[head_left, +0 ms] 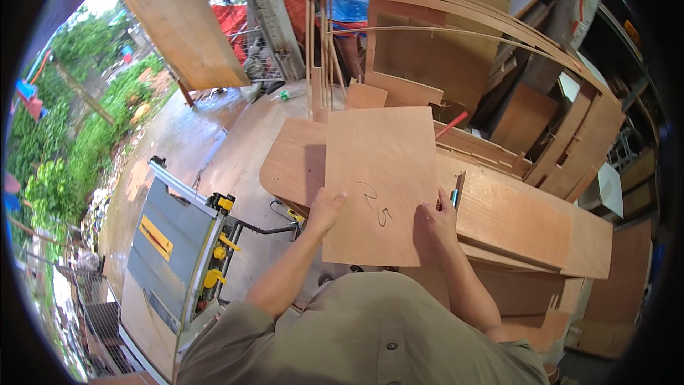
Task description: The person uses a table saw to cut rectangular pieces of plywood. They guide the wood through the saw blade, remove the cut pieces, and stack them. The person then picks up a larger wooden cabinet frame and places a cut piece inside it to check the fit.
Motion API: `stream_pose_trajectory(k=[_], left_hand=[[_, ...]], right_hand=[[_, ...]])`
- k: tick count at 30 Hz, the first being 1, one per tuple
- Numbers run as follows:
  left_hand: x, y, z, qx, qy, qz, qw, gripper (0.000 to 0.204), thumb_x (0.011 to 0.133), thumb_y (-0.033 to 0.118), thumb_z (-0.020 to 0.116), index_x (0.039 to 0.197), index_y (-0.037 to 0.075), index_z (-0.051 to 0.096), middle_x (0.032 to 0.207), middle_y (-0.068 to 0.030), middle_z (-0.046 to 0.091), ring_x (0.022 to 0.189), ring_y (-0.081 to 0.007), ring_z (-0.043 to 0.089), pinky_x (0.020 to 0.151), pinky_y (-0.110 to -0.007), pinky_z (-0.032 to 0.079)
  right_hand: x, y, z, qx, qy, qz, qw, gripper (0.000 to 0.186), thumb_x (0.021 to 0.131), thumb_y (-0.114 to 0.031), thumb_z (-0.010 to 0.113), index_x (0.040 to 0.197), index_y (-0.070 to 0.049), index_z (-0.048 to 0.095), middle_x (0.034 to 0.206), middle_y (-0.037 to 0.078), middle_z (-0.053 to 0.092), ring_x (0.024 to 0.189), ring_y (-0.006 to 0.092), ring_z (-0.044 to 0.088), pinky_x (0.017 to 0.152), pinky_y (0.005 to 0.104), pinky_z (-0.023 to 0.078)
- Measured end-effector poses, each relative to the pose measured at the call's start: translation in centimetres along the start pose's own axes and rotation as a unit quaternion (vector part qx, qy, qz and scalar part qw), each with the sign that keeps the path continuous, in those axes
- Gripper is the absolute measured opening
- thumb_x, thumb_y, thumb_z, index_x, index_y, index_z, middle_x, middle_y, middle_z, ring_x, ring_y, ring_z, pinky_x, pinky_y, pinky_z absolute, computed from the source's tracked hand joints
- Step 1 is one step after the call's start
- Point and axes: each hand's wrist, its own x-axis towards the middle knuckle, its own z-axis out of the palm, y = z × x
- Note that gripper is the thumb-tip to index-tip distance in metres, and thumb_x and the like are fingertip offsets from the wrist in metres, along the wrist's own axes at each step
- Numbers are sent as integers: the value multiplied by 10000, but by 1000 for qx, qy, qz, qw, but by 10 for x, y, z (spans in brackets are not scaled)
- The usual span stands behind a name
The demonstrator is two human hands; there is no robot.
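Rectangular plywood panel (pixel 381 182) resting flat on the stacked boards of the worktop (pixel 527 224), above the grey table saw (pixel 174 242). Left hand (pixel 324 212) pinching its near left edge, right hand (pixel 438 222) clasping the near right edge. Probably thin, light, stiff yet slightly flexible; best held by opposite edges.

The person wears an olive-khaki shirt (pixel 363 335) with short sleeves ending above the elbows and dark round buttons down the front placket. Both forearms are bare, as are the left hand (pixel 325 212) and right hand (pixel 438 224).
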Motion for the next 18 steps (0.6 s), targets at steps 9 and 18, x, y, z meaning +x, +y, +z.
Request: stream_pose_trajectory(k=[9, 18], left_hand=[[4, 7, 21, 156, 43, -24, 987, 1046, 834, 428, 683, 1552, 0, 54, 1519, -316, 298, 1452, -392, 254, 1172, -448, 242], [-93, -84, -15, 176, -102, 141, 969, 1348, 605, 517, 871, 1534, -38, 67, 1531, -292, 277, 1450, -383, 266, 1186, -445, 232]], right_hand=[[29, 65, -34, -236, 19, -38, 971, 684, 834, -184, 669, 1421, 61, 418, 1388, 277, 386, 1252, 373, 413, 1073, 406, 351], [-70, 46, -54, -19, -118, 78, 990, 695, 915, -63, 572, 1521, 12, 241, 1234, 120, 533, 879, 138, 557, 676, 272, 490]])
